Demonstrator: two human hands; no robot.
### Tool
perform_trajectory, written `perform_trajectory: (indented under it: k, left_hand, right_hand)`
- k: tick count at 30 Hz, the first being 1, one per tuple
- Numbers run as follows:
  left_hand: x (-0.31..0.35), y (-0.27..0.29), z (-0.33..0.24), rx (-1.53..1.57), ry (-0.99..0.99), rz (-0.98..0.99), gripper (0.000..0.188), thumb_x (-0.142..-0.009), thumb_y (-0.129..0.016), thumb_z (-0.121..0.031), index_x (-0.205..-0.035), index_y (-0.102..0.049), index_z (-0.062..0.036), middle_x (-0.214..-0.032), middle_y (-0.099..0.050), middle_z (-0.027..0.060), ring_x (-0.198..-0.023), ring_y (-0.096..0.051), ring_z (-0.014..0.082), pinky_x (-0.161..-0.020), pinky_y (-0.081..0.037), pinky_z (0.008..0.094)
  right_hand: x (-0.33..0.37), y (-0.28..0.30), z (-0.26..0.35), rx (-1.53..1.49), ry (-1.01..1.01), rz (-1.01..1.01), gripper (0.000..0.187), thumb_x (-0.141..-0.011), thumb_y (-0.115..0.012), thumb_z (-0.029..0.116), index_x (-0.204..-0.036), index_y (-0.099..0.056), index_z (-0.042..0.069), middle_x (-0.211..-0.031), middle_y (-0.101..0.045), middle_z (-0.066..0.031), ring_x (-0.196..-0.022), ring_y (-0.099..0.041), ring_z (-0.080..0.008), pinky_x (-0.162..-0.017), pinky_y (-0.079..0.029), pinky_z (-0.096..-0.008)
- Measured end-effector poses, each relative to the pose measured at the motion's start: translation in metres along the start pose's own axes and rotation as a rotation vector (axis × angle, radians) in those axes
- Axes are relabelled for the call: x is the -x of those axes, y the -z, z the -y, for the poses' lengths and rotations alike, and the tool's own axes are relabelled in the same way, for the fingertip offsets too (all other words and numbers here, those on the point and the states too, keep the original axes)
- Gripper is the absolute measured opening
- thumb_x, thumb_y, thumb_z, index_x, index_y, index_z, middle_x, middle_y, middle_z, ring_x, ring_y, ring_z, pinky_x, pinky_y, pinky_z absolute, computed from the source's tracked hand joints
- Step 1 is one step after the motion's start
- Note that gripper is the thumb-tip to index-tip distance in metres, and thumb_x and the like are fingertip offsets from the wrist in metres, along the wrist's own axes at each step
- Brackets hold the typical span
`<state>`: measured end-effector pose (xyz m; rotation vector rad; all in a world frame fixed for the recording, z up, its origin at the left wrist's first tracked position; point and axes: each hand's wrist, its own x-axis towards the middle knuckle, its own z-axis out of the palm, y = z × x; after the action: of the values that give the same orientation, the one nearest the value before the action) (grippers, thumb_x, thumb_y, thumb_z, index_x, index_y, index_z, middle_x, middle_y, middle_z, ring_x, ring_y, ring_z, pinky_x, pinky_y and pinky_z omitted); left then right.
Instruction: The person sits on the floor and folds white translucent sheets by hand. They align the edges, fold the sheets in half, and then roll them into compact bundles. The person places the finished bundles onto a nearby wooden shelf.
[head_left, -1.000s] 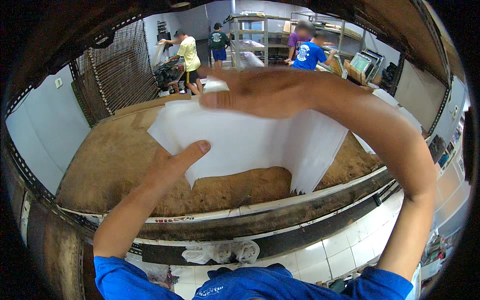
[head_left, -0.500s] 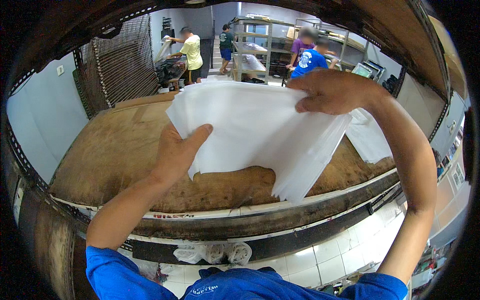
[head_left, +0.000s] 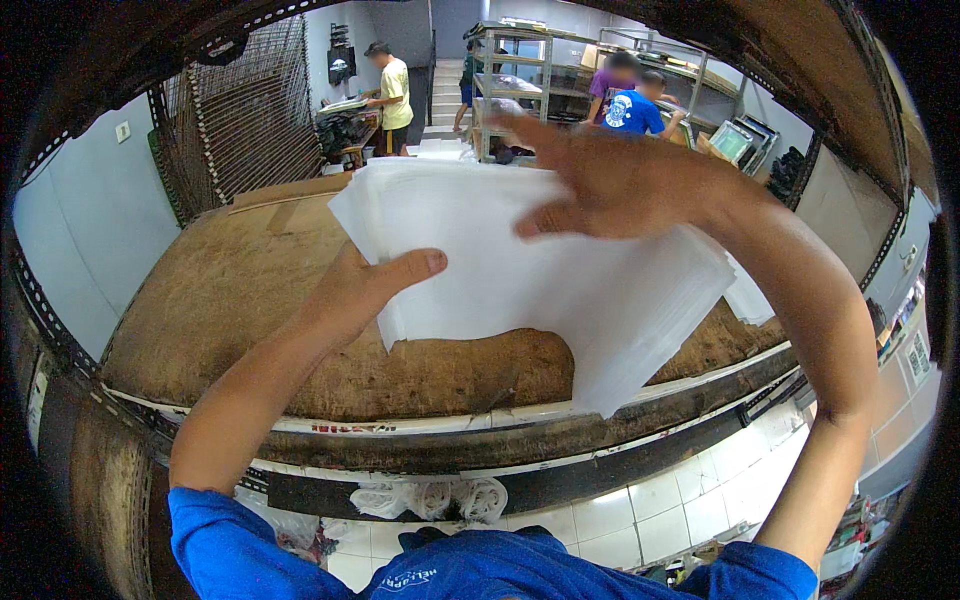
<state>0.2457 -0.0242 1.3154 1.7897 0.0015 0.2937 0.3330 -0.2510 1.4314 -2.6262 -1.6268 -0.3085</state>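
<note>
A thick stack of thin white sheets (head_left: pixel 470 280) is held up over the brown tabletop. Its left end is gripped by my left hand (head_left: pixel 375 285), the thumb lying across the front face and the fingers hidden behind. My right hand (head_left: pixel 630 185) hovers over the upper right part of the stack, slightly blurred, its thumb and fingers apart. Whether it touches the sheets I cannot tell. The stack's lower right corner droops and its edges fan out. Another white pile (head_left: pixel 752 298) shows on the table behind my right forearm.
The worn wooden tabletop (head_left: pixel 230 300) has a pale front edge. Rolled white bundles (head_left: pixel 430 500) sit below it. A wire rack (head_left: pixel 250 110) stands at the far left, metal shelving (head_left: pixel 515 75) at the back. Several people work beyond the table, one in a yellow shirt (head_left: pixel 396 90).
My right hand has come off the stack's top right edge and moved left with its fingers spread. The stack's right end has swung outward to the right. My left hand keeps its grip.
</note>
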Motion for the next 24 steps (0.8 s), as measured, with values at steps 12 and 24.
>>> perform_trajectory:
  k: [12,24]
  left_hand:
    - [0.006,-0.002,0.016,-0.247,-0.264,0.009,0.053,-0.083,-0.076,-0.025,-0.125,-0.057,0.0009,-0.106,-0.069,0.0133,-0.092,-0.068,0.0213,-0.079,-0.055,0.0352]
    - [-0.029,-0.023,0.043,-0.542,-0.448,-0.359,0.036,-0.086,-0.069,-0.023,-0.110,-0.065,0.0046,-0.094,-0.069,0.0229,-0.085,-0.070,0.0325,-0.077,-0.054,0.0432]
  right_hand:
    - [-0.001,0.005,-0.006,-0.119,0.074,0.075,0.087,-0.092,-0.067,0.033,-0.156,-0.012,0.013,-0.118,-0.065,-0.0261,-0.106,-0.065,-0.0380,-0.099,-0.048,-0.0455]
    - [0.012,0.036,-0.049,0.164,-0.166,0.243,0.041,-0.088,-0.063,0.027,-0.119,-0.060,0.001,-0.100,-0.068,-0.0181,-0.093,-0.066,-0.0287,-0.087,-0.051,-0.0419]
